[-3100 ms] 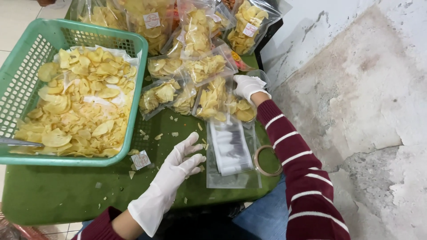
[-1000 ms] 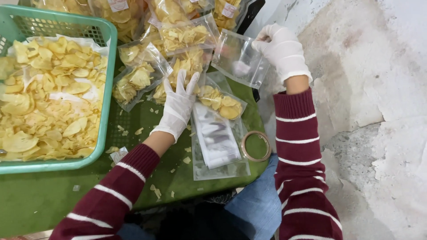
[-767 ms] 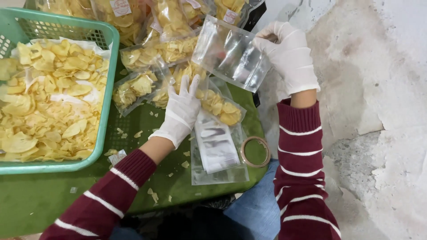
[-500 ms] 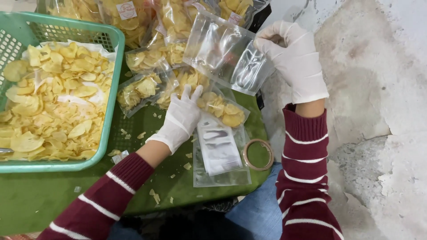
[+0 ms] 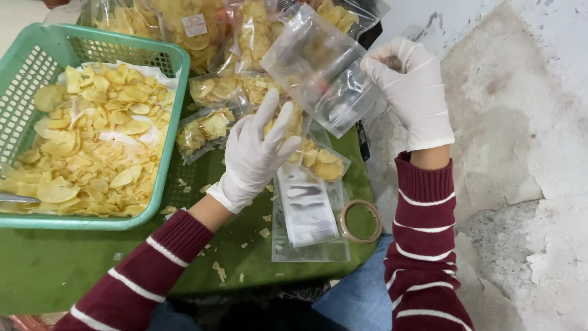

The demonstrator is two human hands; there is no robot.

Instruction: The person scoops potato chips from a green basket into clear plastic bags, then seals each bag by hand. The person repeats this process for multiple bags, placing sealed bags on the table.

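Observation:
My right hand [image 5: 411,89], in a white glove, pinches the top corner of an empty clear plastic bag [image 5: 321,70] and holds it up in the air. My left hand [image 5: 257,153], also gloved, is raised with fingers spread just below the bag, not touching it. A flat stack of empty clear bags [image 5: 308,214] lies on the green table below. To the left, a green plastic basket [image 5: 174,110] is full of yellow chips [image 5: 92,141].
Several sealed bags of chips [image 5: 208,129] lie in a pile at the back of the green table [image 5: 55,263]. A roll of tape [image 5: 361,222] sits beside the stack of bags. Chip crumbs are scattered on the table. A rough concrete floor [image 5: 508,153] lies to the right.
My right hand picked an empty bag off the pile area and lifted it up. My left hand rose from the table toward the bag, fingers spread.

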